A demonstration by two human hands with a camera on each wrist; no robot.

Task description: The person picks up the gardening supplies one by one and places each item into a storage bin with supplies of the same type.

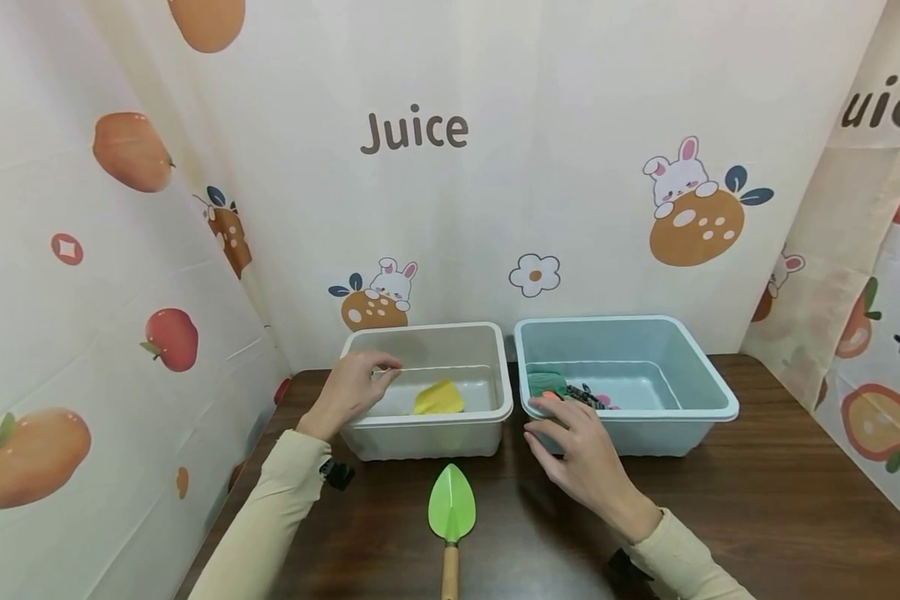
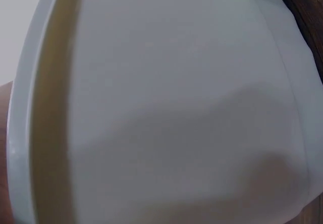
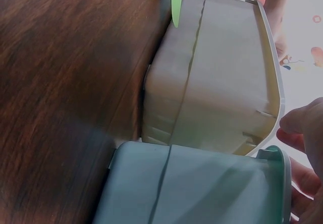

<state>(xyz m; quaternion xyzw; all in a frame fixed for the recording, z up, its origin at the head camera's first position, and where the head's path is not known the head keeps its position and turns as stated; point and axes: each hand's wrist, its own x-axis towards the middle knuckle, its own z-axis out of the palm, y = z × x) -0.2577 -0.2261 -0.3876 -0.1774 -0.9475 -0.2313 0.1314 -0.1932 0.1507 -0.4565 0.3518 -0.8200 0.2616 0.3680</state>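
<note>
My left hand (image 1: 351, 390) is over the near left part of a light grey plastic bin (image 1: 427, 425), thumb and fingertips a little apart, with nothing seen between them. A flat yellow piece (image 1: 438, 398) lies in that bin. My right hand (image 1: 583, 457) is at the near left corner of a pale blue bin (image 1: 701, 414), fingers spread and loosely bent by the rim. Behind those fingers lie a green ribbed thing (image 1: 546, 383), a dark patterned thing (image 1: 585, 397) and small orange and pink bits, partly hidden by the hand.
A small trowel (image 1: 452, 504) with a green blade and wooden handle lies on the dark wooden table (image 1: 795, 500), in front of the grey bin. The two bins stand side by side against a printed curtain (image 1: 465, 208), which also hangs at both sides.
</note>
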